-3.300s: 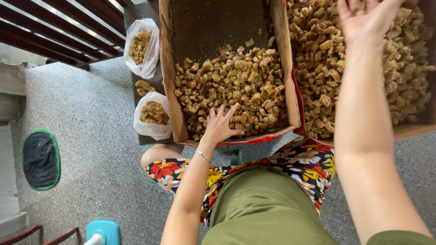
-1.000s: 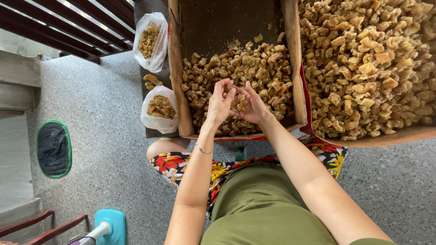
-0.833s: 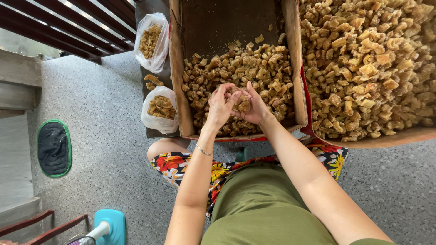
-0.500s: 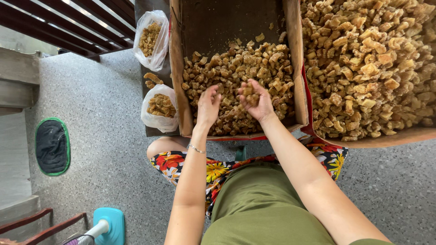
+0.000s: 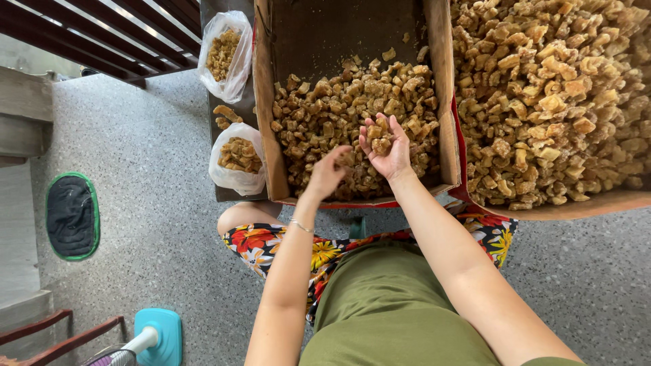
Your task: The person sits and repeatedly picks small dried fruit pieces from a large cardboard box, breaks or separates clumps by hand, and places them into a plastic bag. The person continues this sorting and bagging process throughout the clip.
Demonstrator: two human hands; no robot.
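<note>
Fingers of the right hand [image 5: 385,144] curl up loosely, palm up, cupping a few golden-brown, lumpy, sugar-crusted chunks [image 5: 380,137]. Fingers of the left hand [image 5: 329,173] bunched downward, pinched together at the tips over the pile; cannot tell if they grip a piece. Thin bracelet [image 5: 301,226] on left wrist.

Both hands sit over the near end of a brown cardboard box [image 5: 267,102] half filled with the same irregular brown chunks [image 5: 352,102]; far end of box shows bare dark bottom. Pieces are rough, uneven, tan to dark amber, some paler and crystalline.

Just right, touching it, a second larger cardboard box [image 5: 583,207] heaped full with lighter yellow-tan chunks. Left of the first box, two clear plastic bags [image 5: 236,157] holding the same pieces, one near, one farther back.

Person sits on speckled grey floor [image 5: 156,203], green top, floral shorts [image 5: 258,240]. Dark mat with green edge [image 5: 71,215] at left, blue fan base [image 5: 157,335] near bottom.
</note>
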